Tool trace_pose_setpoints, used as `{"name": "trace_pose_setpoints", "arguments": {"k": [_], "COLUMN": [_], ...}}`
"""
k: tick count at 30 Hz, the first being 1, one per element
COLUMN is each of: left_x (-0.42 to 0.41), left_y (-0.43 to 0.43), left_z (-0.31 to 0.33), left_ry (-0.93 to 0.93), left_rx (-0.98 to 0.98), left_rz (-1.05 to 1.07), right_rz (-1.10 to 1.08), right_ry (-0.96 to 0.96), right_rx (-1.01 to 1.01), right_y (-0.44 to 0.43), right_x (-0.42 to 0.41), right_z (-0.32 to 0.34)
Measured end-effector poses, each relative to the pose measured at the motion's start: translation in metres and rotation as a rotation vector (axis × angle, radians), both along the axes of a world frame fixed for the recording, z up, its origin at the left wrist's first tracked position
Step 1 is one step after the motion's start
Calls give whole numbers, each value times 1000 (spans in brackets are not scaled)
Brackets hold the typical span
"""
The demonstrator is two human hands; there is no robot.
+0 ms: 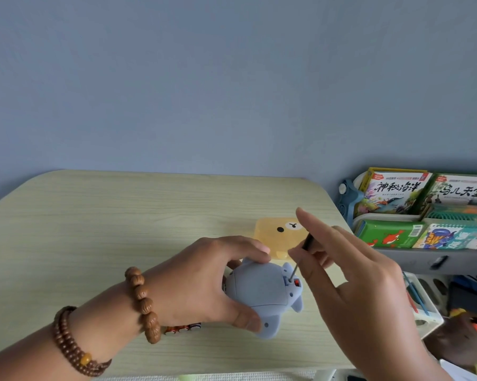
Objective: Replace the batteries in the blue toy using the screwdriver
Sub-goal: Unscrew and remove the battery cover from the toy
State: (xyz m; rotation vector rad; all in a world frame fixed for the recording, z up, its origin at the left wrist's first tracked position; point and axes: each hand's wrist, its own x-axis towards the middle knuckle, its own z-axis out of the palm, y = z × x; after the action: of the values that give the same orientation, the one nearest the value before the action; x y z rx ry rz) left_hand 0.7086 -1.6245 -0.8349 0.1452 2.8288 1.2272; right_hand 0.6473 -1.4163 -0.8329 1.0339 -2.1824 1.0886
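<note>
The wooden table (122,215) carries everything, and the job looks mid-way at a screw stage. The left hand (204,281) grips the blue toy (262,292) belly-up, thumb on its near edge and fingers curled over the far side. The right hand (355,284) pinches the screwdriver (294,273) between thumb and fingers, forefinger stretched out straight. The tip sits in a small recess at the end of the toy nearest that hand, beside a red spot. I can't tell whether the screw is coming out or going back in. A few batteries (182,329) lie just under the left wrist, fresh or spent I can't say. I see no open compartment, so I'd guess the swap itself is not yet finished.

Out past the right hand, off the table, a rack (383,218) holds picture books (396,193). Just beyond both hands sits a yellow bear-faced box (273,235), closed; its contents don't show.
</note>
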Motion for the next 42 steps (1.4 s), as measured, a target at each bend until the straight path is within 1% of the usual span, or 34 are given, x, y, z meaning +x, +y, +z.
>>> {"name": "trace_pose_setpoints", "arguments": {"k": [2, 4, 8, 9, 15, 19, 22, 26, 27, 33, 35, 38, 40, 42], "left_x": [0, 1, 0, 0, 0, 0, -1, -1, -1, -1, -1, -1, -1, -1], "left_y": [0, 0, 0, 0, 0, 0, 0, -1, -1, 0, -1, -1, -1, 0], "left_z": [1, 1, 0, 0, 1, 1, 1, -1, -1, 0, 0, 1, 1, 1], "left_ry": [0, 1, -6, -5, -7, -4, -2, -7, -7, -1, 0, -2, -2, -6], "left_rx": [-9, -12, -6, -3, -23, -27, -26, 3, 5, -9, -18, -28, -33, -29], "left_rz": [1, 6, 11, 9, 3, 3, 5, 4, 2, -2, -3, -3, -5, -5], "right_rz": [-35, -45, 12, 7, -58, -50, -34, 17, 19, -49, -40, 8, -11, -36], "right_ry": [51, 54, -68, -74, 108, 157, 139, -17, -26, 168, 149, 48, 81, 165], "right_rx": [47, 88, 16, 8, 75, 110, 80, -61, -76, -41, -73, -133, -120, -88], "right_y": [0, 0, 1, 1, 2, 2, 3, 4, 4, 3, 3, 2, 1, 1], "right_x": [-2, 0, 3, 3, -2, -1, 0, 1, 0, -3, -2, -1, -1, -3], "right_z": [1, 1, 0, 0, 2, -1, -1, 2, 2, 0, -1, -1, -3, -4]}}
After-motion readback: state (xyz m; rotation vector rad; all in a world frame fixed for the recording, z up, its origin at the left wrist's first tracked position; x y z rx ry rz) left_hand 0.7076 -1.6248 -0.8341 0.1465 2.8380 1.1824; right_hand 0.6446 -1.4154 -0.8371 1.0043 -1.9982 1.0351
